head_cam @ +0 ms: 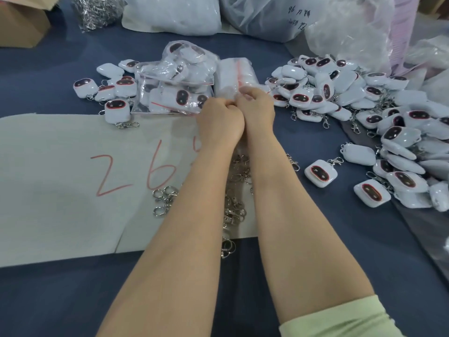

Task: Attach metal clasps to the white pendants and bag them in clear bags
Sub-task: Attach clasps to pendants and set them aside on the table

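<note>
The desk (pixel 315 263) is covered in dark navy blue. On it lies a white sheet (pixel 60 190) with "26" handwritten in red marker. The pendants (pixel 340 88) heaped to the right of the sheet are glossy white, each with a dark, nearly black oval face ringed in red. The metal clasps (pixel 165 200) on the sheet's right part are shiny silver. The clear bags (pixel 175 76) just beyond the sheet are see-through with a thin red strip at the mouth. Far beyond the sheet, a cardboard box (pixel 21 23) is tan brown, and the large plastic sacks (pixel 267 15) are milky translucent white, one with black handwriting. Nearer than the sheet, a sleeve (pixel 340 319) is pale green.
</note>
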